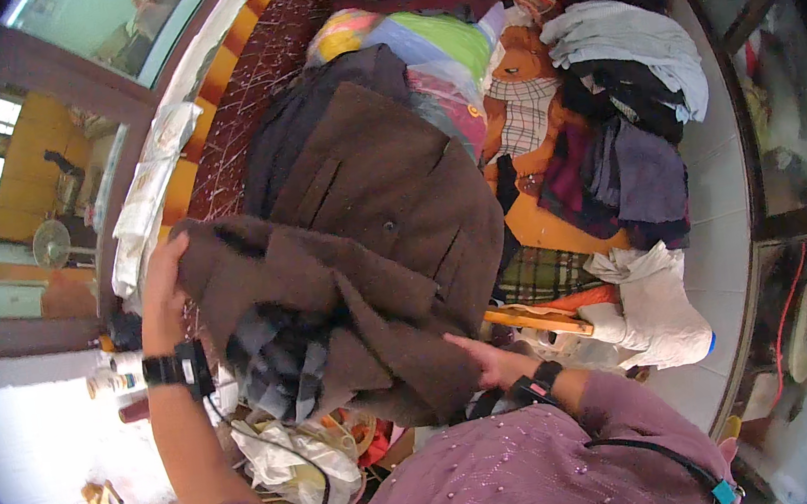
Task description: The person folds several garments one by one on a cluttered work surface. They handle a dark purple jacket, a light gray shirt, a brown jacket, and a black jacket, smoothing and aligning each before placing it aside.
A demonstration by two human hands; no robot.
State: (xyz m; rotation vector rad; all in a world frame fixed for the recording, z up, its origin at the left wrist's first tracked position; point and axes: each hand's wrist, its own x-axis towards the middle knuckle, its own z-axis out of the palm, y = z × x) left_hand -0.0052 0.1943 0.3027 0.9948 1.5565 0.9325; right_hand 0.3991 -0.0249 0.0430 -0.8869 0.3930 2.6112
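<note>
A dark brown coat (382, 202) with a button and slit pockets lies across the middle, its near part lifted and folded back. My left hand (166, 273) grips the coat's raised edge at the left. Lower right of centre, my right hand (489, 364) lies against its near edge, thumb on top and the other fingers hidden beneath the cloth. Between my hands a grey and black checked lining (278, 366) shows inside the coat. A dark garment (284, 138) lies beneath and beyond the coat.
Folded clothes lie in stacks at the right, with light grey ones (623, 43) on top. Farther off are bagged colourful fabrics (422, 38). A wooden bar (540, 320) and white cloth (652, 304) lie right of the coat. Plastic bags (302, 468) sit close to my body.
</note>
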